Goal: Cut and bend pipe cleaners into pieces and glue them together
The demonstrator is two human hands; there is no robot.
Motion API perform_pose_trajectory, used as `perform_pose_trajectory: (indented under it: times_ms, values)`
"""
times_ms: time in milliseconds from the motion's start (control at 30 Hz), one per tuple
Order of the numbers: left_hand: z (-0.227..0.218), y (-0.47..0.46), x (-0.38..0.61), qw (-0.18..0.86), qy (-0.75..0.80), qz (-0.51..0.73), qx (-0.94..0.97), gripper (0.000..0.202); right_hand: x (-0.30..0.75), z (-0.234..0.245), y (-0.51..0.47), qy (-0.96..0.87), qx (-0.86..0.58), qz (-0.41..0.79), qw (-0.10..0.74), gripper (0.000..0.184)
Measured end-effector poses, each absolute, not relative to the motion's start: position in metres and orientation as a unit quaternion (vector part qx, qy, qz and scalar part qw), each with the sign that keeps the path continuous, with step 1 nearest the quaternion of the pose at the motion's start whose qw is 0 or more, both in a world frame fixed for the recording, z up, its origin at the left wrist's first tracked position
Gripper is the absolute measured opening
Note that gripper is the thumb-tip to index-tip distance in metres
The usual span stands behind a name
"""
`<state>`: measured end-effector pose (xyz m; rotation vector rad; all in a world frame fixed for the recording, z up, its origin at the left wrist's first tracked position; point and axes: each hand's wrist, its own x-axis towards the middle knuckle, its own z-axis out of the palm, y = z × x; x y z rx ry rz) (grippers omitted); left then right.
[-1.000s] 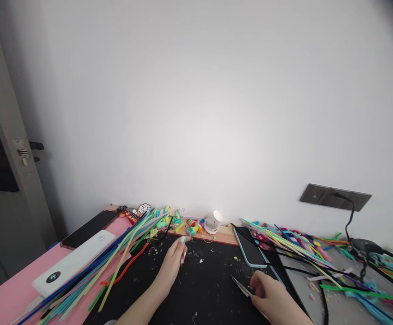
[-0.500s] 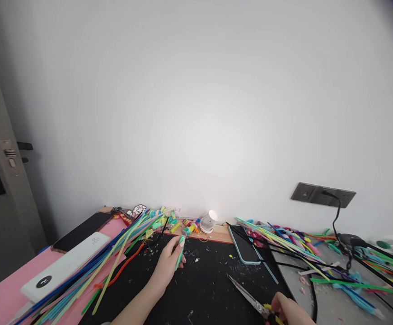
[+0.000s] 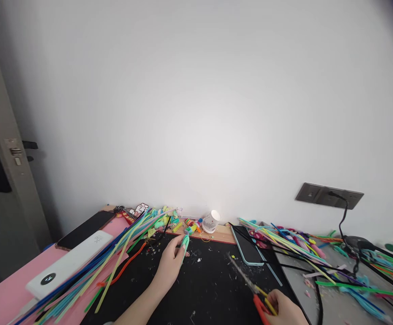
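Observation:
My left hand (image 3: 169, 264) rests on the black mat (image 3: 203, 289) with its fingers pinched on a small green loop of pipe cleaner (image 3: 184, 243). Lower right, my right hand (image 3: 283, 309) grips the red and yellow handles of a pair of scissors (image 3: 247, 280). The blades point up and left toward the mat's middle, apart from the left hand. The blades look closed and slightly blurred.
Long coloured pipe cleaners (image 3: 115, 262) fan across the pink surface at left, beside a white power bank (image 3: 69, 264) and a dark phone (image 3: 84, 230). Another phone (image 3: 247, 246), more pipe cleaners (image 3: 294, 246), a small white cup (image 3: 212, 221) and a plugged-in cable (image 3: 343, 221) lie right.
My right hand has taken up the scissors and raised their blades toward the mat's middle. My left hand picked up the green piece and now pinches it a little farther forward.

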<state>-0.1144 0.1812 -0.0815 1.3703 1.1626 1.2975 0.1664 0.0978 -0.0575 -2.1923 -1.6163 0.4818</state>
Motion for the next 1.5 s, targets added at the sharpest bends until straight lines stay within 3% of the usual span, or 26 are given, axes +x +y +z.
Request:
perform_pose_trajectory:
  times_ms: [67, 233, 300, 433, 633, 967, 1500]
  values:
    - [-0.082, 0.182, -0.116, 0.441, 0.472, 0.529, 0.55, 0.038, 0.153, -0.051, 0.104, -0.573, -0.752, 0.216, 0.244, 0.032]
    - [-0.086, 0.186, -0.118, 0.417, 0.48, 0.553, 0.539, 0.027, 0.108, -0.036, 0.112, -0.5, -0.587, 0.542, 0.335, 0.043]
    - [-0.087, 0.186, -0.118, 0.408, 0.483, 0.564, 0.532, 0.026, 0.09, -0.034, 0.113, -0.507, -0.475, 0.597, 0.4, 0.041]
    - [-0.084, 0.184, -0.119, 0.397, 0.49, 0.57, 0.526, 0.026, 0.066, -0.038, 0.123, -0.494, -0.402, 0.694, 0.335, 0.045]
    - [-0.08, 0.183, -0.118, 0.384, 0.502, 0.559, 0.536, 0.023, 0.059, -0.052, 0.138, -0.473, -0.369, 0.747, 0.287, 0.062]
    - [-0.08, 0.18, -0.116, 0.326, 0.519, 0.545, 0.572, 0.023, 0.064, -0.062, 0.131, -0.452, -0.386, 0.761, 0.259, 0.073]
    - [-0.073, 0.171, -0.108, 0.312, 0.484, 0.48, 0.662, 0.015, 0.063, -0.068, 0.134, -0.443, -0.384, 0.753, 0.3, 0.067]
